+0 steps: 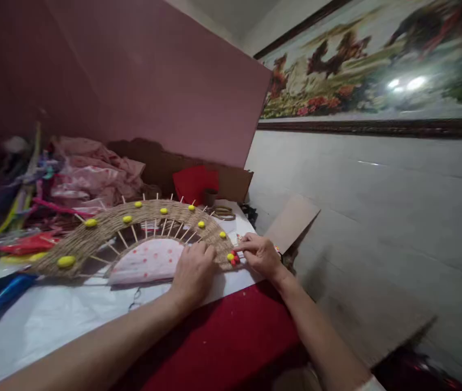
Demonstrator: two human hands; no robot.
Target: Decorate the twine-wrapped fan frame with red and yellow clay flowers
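A half-round woven fan of brown cord on thin pale sticks lies on the white-covered table. Yellow oval pieces dot its band, and its inner half-circle is white cloth with red spots. My left hand rests at the fan's lower right, fingers bent over the edge and closed on it. At the band's right end, red petal-like pieces sit beside one yellow oval. My right hand is there, index finger reaching to the petals and the other fingers curled; what they hold is hidden.
Scissors lie behind the fan, near a red sheet and a brown tape roll. Crumpled pink cloth and colourful strips are heaped at left. A blue shiny packet lies front left. A cardboard piece leans against the tiled wall.
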